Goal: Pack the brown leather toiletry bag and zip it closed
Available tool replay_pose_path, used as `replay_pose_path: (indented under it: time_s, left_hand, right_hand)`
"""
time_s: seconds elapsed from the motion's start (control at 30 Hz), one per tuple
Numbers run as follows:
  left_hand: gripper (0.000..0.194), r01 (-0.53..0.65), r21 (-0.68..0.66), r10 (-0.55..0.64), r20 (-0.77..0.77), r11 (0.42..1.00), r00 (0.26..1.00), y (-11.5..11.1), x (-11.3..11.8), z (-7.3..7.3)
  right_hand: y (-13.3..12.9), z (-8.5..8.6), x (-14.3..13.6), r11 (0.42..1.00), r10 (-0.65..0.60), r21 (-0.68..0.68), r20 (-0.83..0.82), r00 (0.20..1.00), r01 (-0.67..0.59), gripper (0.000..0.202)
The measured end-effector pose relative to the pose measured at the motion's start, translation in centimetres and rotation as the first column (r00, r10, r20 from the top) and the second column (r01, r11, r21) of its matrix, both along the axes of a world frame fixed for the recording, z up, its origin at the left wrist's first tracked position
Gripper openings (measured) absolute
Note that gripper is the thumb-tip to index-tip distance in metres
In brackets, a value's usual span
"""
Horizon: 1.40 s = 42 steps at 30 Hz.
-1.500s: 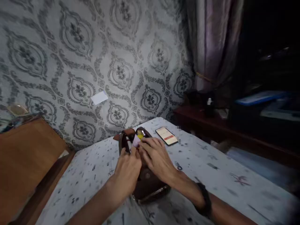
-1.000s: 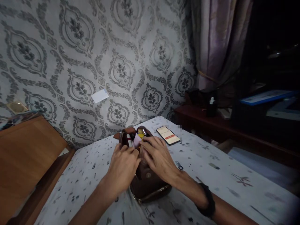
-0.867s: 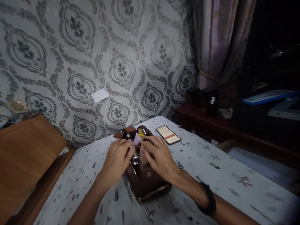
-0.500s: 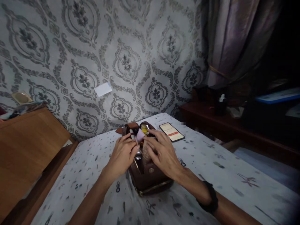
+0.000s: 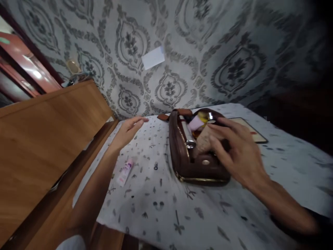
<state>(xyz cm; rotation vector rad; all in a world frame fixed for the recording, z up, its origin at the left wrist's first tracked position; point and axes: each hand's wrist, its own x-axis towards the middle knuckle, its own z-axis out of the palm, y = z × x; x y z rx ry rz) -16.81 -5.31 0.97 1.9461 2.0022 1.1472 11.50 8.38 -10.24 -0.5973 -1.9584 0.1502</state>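
One bag, between both hands

A grey-and-white wall with ornate damask medallions rises behind a white tabletop printed with small dark leaves; along its left side stands an orange-brown wooden cabinet, a glossy red panelled surface beyond it, while the right side sinks into deep shadow
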Motion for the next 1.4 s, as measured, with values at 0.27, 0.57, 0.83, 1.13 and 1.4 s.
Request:
replay_pose_path:
  time_s: [0.27, 0.57, 0.83, 1.13, 1.4]
  left_hand:
    - [0.045, -0.294, -0.42, 0.303, -0.047, 0.859, 0.952, -9.2, -6.2, -7.5]
    - [0.036, -0.483, -0.506, 0.494, -0.125, 0.714, 0.861, -10.9, -4.0, -12.9]
    - [0.06, -0.087, -0.373, 0.303, 0.576, 0.924, 0.759, -7.9, -0.1, -11.3]
    - [0.054, 0.133, -0.211, 0.094, 0.802, 0.968, 0.59, -6.2, 4.4, -11.9]
    - [0.044, 0.152, -0.326, -0.006, 0.409, 0.933, 0.913, -5.3, 5.7, -9.9]
  right_hand:
    - [-2.9, 1.0, -0.4, 0.994, -0.016, 0.105, -0.102, 0.995, 0.027, 0.031]
    - [-10.0, 1.0, -2.8, 0.882, 0.441, 0.152, 0.063, 0.895, -0.445, 0.039]
    - [-13.7, -4.5, -6.8, 0.613, 0.59, -0.653, 0.002, 0.808, -0.446, 0.049]
    - [-14.1, -9.2, -9.4, -0.155, 0.456, -0.749, -0.633, 0.626, -0.644, 0.06]
    - [-12.6, -7.3, -9.3, 0.004, 0.505, -0.724, -0.594, 0.626, -0.69, 0.048]
